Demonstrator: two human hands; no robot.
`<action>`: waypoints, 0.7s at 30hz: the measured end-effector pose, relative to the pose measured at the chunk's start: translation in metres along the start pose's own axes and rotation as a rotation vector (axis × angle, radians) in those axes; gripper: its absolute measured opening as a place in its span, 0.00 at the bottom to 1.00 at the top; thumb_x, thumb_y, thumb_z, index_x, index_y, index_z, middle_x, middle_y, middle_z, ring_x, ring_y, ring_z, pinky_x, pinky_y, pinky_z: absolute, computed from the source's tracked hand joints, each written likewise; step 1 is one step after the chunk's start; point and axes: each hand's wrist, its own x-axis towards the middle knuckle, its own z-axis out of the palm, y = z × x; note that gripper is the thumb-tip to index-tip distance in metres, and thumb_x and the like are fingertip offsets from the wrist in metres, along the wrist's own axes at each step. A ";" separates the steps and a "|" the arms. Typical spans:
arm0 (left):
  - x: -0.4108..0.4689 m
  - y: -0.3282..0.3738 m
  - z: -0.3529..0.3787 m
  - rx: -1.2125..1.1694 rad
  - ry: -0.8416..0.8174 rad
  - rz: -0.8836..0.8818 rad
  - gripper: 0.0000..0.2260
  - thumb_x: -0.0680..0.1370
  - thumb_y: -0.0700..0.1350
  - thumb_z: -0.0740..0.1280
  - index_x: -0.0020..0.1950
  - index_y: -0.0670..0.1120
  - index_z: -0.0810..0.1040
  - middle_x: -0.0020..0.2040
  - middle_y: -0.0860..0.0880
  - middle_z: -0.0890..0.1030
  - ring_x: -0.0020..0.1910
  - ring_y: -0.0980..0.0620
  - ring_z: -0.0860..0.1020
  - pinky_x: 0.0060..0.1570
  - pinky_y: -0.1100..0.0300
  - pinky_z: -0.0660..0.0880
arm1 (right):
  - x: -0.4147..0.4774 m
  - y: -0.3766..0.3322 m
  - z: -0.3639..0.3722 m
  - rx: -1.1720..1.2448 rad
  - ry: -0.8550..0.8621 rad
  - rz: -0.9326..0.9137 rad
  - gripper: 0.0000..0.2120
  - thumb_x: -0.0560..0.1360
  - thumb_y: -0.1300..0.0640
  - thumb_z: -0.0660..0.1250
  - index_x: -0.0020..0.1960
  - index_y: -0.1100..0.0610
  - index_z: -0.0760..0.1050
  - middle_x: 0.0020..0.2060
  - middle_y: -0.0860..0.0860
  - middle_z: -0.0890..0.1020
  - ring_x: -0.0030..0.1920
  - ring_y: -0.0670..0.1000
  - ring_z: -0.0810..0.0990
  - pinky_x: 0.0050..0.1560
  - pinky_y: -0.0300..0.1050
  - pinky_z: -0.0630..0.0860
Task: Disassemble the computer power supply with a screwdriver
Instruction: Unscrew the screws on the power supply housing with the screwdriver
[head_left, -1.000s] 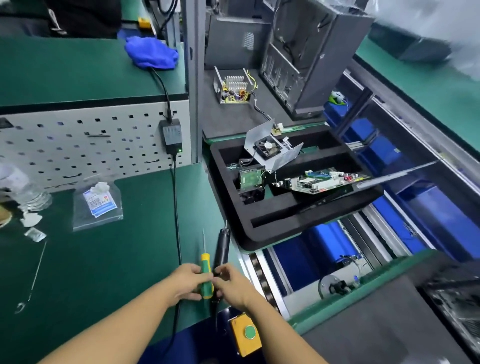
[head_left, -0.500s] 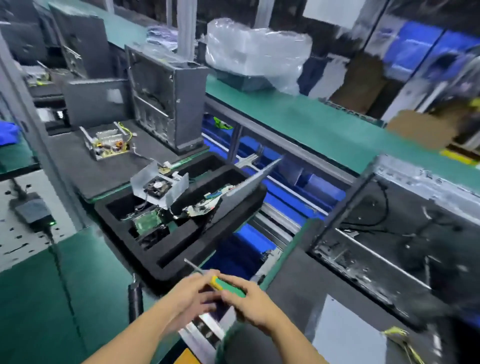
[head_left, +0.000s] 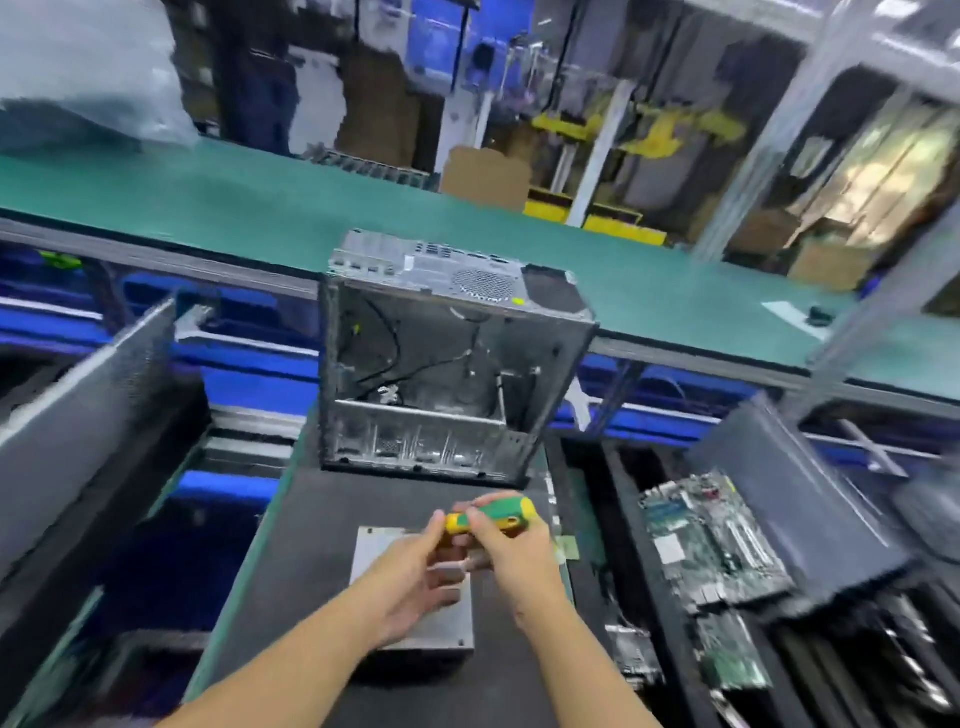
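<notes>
A: What's at the left?
B: A grey panel (head_left: 78, 415) leans there. At lower centre, the left hand (head_left: 410, 587) meets the yellow end of the screwdriver (head_left: 493, 512). I cannot tell whether it pinches or only touches.
A: And the power supply (head_left: 441, 631)?
B: Flat on the dark bench (head_left: 311, 519), under both hands. The right hand (head_left: 511, 551) grips the green handle. Circuit boards (head_left: 711, 545) lie at the right.

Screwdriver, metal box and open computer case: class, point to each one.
Screwdriver (head_left: 493, 513): head view, green handle.
Metal box (head_left: 453, 631): head view, bare top, near right corner.
Computer case (head_left: 447, 371): head view, inner back wall.
</notes>
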 end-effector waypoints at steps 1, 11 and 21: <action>0.007 -0.004 0.002 0.215 0.003 0.029 0.19 0.82 0.56 0.62 0.44 0.45 0.84 0.41 0.46 0.81 0.35 0.51 0.75 0.30 0.59 0.71 | 0.005 -0.002 -0.014 -0.022 0.047 -0.021 0.06 0.73 0.60 0.74 0.46 0.58 0.77 0.42 0.57 0.86 0.35 0.54 0.82 0.32 0.48 0.79; 0.075 -0.011 -0.014 1.468 0.321 0.473 0.16 0.78 0.51 0.68 0.66 0.58 0.72 0.63 0.62 0.73 0.65 0.60 0.71 0.67 0.58 0.59 | 0.065 -0.002 -0.055 -0.431 0.076 -0.036 0.15 0.67 0.41 0.69 0.42 0.52 0.74 0.33 0.53 0.83 0.34 0.56 0.82 0.37 0.54 0.81; 0.086 -0.031 -0.020 1.236 0.404 0.623 0.05 0.74 0.50 0.75 0.50 0.56 0.85 0.43 0.69 0.81 0.46 0.65 0.79 0.53 0.62 0.74 | 0.087 0.015 -0.058 -0.381 -0.070 -0.017 0.13 0.70 0.49 0.70 0.47 0.58 0.76 0.35 0.53 0.84 0.28 0.48 0.81 0.32 0.45 0.80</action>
